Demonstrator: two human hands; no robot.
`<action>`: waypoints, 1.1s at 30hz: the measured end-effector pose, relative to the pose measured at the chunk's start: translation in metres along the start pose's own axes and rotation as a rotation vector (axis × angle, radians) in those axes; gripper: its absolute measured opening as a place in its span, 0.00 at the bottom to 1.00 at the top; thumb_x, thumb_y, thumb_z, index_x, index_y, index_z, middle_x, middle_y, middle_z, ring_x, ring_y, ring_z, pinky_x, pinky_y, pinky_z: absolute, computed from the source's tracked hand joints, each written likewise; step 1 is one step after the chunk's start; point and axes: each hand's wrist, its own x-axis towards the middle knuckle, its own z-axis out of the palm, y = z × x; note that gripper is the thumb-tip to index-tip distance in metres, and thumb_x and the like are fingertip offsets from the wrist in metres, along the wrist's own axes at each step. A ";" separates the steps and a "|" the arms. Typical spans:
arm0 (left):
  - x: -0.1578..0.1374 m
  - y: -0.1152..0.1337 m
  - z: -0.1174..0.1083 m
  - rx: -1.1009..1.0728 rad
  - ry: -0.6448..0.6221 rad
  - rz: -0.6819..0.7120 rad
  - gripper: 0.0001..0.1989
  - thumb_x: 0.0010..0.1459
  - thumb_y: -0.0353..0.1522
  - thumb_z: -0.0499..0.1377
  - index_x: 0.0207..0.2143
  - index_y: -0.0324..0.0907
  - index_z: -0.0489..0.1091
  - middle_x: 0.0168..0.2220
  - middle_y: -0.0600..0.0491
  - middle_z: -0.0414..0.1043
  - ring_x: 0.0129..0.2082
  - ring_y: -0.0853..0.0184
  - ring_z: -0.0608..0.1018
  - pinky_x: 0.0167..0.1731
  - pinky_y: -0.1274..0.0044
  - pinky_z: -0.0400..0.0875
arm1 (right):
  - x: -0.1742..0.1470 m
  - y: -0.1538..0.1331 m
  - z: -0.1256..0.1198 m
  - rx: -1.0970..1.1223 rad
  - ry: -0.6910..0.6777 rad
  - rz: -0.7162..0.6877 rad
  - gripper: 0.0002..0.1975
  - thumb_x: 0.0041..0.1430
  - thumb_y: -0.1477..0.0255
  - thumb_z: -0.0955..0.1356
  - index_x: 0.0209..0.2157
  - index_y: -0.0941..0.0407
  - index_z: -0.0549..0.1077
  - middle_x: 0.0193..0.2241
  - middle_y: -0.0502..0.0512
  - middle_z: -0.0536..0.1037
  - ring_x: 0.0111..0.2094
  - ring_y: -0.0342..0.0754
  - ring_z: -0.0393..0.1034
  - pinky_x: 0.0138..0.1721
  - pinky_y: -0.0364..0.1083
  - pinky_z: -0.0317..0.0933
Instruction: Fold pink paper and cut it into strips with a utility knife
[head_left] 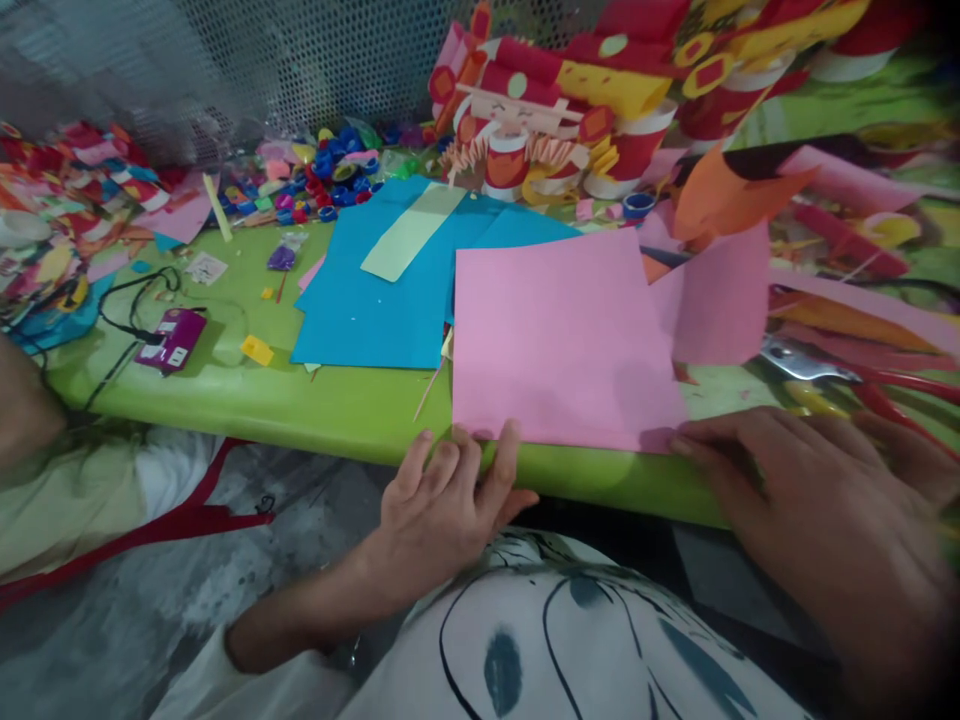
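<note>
A square sheet of pink paper [559, 340] lies at the near edge of the green table, its front edge folded up in a narrow strip. My left hand [450, 495] presses its fingertips on that edge near the left corner, thumb below, closed on the paper. At the right corner, the thumb and fingers of my right hand [817, 510] pinch the same sheet. Blue sheets [367, 310] with a pale green strip [412, 235] on top lie left of the pink one. Red-handled scissors [810, 365] rest beyond my right hand, partly hidden by it.
Red and yellow paper-cup figures [510, 150] stand at the back. Several coloured caps [337, 170] and paper scraps are heaped behind the blue sheets. A purple device with a cable [171, 340] lies on the left. Another person's arm [26, 405] shows at the left edge.
</note>
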 end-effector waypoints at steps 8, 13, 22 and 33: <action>0.030 0.015 0.004 -0.026 -0.314 0.172 0.41 0.73 0.59 0.49 0.78 0.46 0.60 0.39 0.44 0.80 0.40 0.55 0.80 0.47 0.64 0.73 | 0.003 -0.009 -0.005 0.045 -0.036 0.037 0.22 0.76 0.54 0.57 0.37 0.49 0.76 0.35 0.55 0.81 0.40 0.56 0.70 0.53 0.60 0.60; 0.030 0.013 0.011 -0.058 -0.372 0.234 0.49 0.69 0.61 0.55 0.81 0.47 0.47 0.38 0.42 0.78 0.38 0.51 0.78 0.36 0.65 0.71 | 0.000 -0.009 -0.007 0.065 -0.048 0.097 0.21 0.75 0.54 0.60 0.37 0.50 0.76 0.37 0.56 0.80 0.42 0.56 0.68 0.54 0.60 0.59; 0.058 0.016 0.009 -0.112 -0.557 0.252 0.64 0.53 0.65 0.68 0.81 0.53 0.45 0.32 0.47 0.75 0.30 0.54 0.77 0.27 0.69 0.67 | 0.000 -0.016 -0.008 0.078 -0.047 0.145 0.13 0.72 0.60 0.63 0.39 0.50 0.75 0.35 0.55 0.78 0.41 0.57 0.69 0.50 0.59 0.59; 0.068 0.014 0.011 -0.214 -0.564 0.262 0.66 0.47 0.60 0.75 0.80 0.54 0.50 0.28 0.49 0.75 0.28 0.54 0.78 0.28 0.69 0.70 | -0.004 -0.025 -0.011 -0.036 0.067 -0.051 0.18 0.70 0.76 0.64 0.47 0.44 0.83 0.36 0.51 0.81 0.41 0.52 0.69 0.62 0.62 0.55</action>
